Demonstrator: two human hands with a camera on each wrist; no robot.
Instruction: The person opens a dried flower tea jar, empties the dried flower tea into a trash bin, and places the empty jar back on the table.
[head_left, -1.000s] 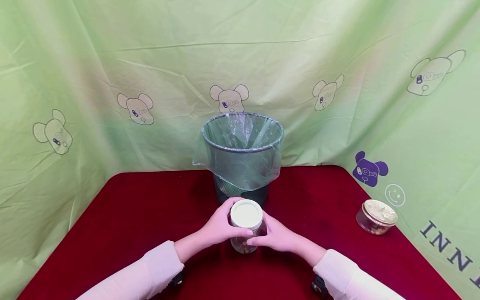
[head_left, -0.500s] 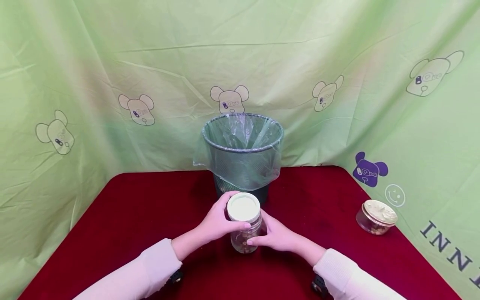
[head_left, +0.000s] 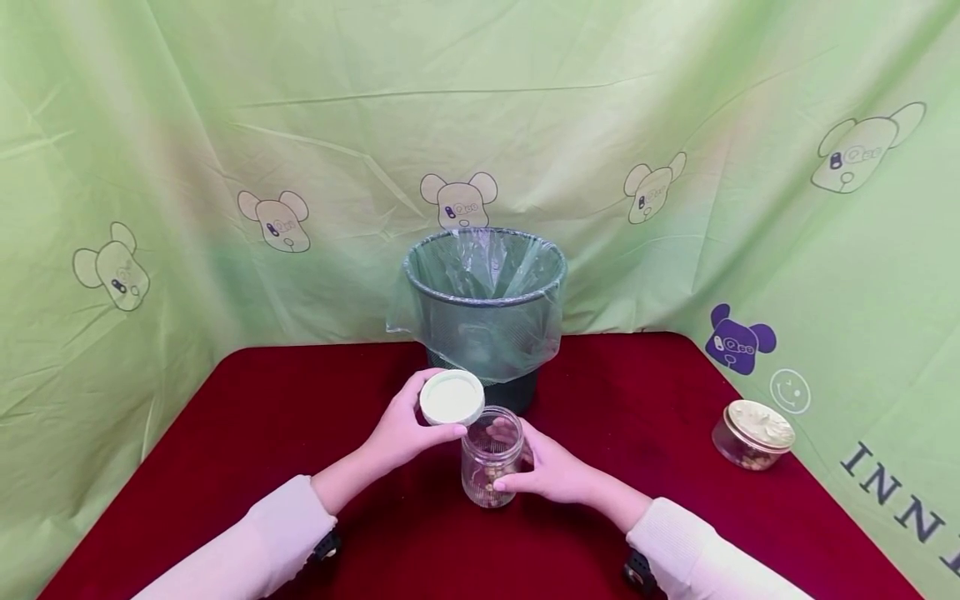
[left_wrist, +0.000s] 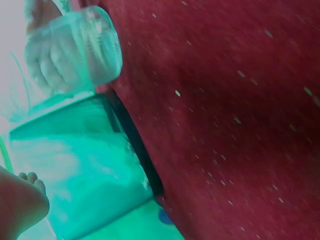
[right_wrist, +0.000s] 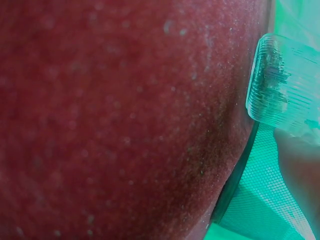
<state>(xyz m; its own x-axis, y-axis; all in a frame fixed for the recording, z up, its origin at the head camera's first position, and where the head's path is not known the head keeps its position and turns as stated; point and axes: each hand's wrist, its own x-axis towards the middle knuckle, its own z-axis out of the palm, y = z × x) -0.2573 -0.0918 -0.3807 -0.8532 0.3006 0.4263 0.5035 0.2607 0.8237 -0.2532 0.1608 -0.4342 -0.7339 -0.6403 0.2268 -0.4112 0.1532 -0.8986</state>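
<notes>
A pale round lid is pinched at its edge by my left hand, up and to the left of the jar's mouth. My right hand grips a clear ribbed glass jar from its right side, thumb in front and fingers behind. The jar stands upright on the red cloth, uncovered, with small brown pieces low inside it. In the right wrist view the ribbed jar shows at the right edge. The left wrist view has the jar with the right hand's fingers seen through the glass.
Behind the jar stands a black mesh bin lined with a translucent green plastic bag. A low round tin with a pale gold lid sits near the table's right edge. A green printed curtain surrounds the red-covered table.
My left hand has lifted the lid off the jar and carried it up and to the left, uncovering the jar's mouth. The right hand stays on the jar in the same place.
</notes>
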